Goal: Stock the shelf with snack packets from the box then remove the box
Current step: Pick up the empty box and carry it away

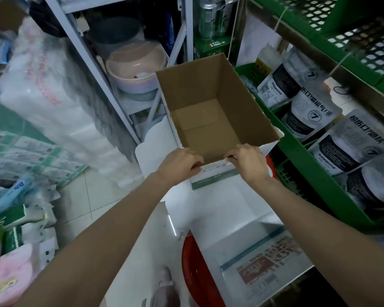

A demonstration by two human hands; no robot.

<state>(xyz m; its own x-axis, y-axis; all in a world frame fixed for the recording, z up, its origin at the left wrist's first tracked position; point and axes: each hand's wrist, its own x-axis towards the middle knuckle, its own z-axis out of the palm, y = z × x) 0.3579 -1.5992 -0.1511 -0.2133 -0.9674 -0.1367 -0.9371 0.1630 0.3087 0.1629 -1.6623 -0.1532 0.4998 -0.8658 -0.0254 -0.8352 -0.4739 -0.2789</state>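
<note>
An empty brown cardboard box [211, 100] with white outer flaps is held up in the middle of the view, its inside bare. My left hand [179, 163] grips the near rim at its left end, fingers curled over the edge. On the same rim, further right, my right hand [247, 161] grips it too. Grey and white snack packets [306, 111] with black print lie in the green shelf [297, 156] on the right, just beside the box.
A red plastic stool or basin [197, 269] sits under the box flaps. A grey metal rack [111, 69] with bowls stands behind the box. Wrapped tissue packs [38, 94] pile up on the left, with tiled floor [80, 207] between.
</note>
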